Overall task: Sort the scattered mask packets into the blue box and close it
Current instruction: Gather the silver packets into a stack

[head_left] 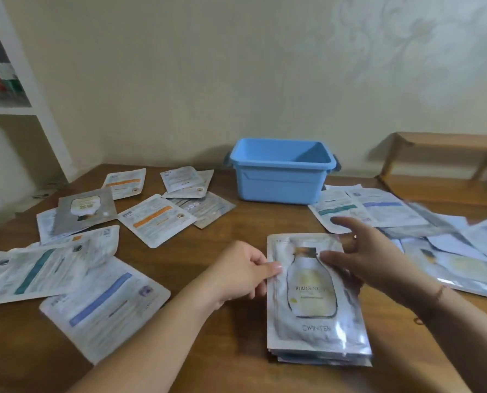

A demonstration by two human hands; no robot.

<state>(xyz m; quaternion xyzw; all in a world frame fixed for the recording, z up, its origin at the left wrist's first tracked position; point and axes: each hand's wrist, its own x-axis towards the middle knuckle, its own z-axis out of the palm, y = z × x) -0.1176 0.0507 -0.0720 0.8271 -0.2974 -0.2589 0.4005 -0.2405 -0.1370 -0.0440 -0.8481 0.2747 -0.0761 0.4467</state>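
Note:
An open blue box (pixel 279 188) stands at the back middle of the wooden table (pixel 213 321), empty as far as I can see, with no lid in view. In front of me lies a stack of silver mask packets (pixel 316 316), the top one printed with a bottle. My left hand (pixel 242 273) pinches the stack's upper left edge. Above the stack's upper right corner hovers my right hand (pixel 370 256), fingers spread, thumb resting on the top packet. Loose packets (pixel 157 219) lie scattered left, and more packets (pixel 441 245) spread out right.
A white shelf unit (pixel 12 89) stands at the far left with coloured items on it. A low wooden bench (pixel 441 143) stands against the wall at the back right. The wall runs close behind the box.

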